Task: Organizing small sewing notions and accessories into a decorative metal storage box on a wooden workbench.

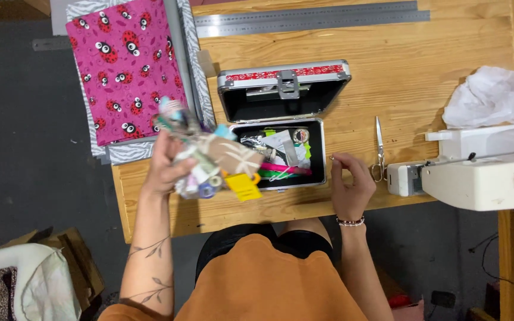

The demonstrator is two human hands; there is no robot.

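Gripping a jumbled bundle of sewing bits, the left hand was raised over the tabletop, fingers wrapped round thread spools, scraps of cloth and a yellow tag dangling off the bottom. Just to its right sat the small metal case, lid thrown back, its tray crammed with packets and bright odds and ends. And the right hand hovered beside the case's right edge, fingertips pinched together on something too small to make out. Scissors lay just beyond it, blades pointing away, with the white sewing machine at the right edge. Pink ladybird fabric lay folded at the far left, a long steel ruler along the back.
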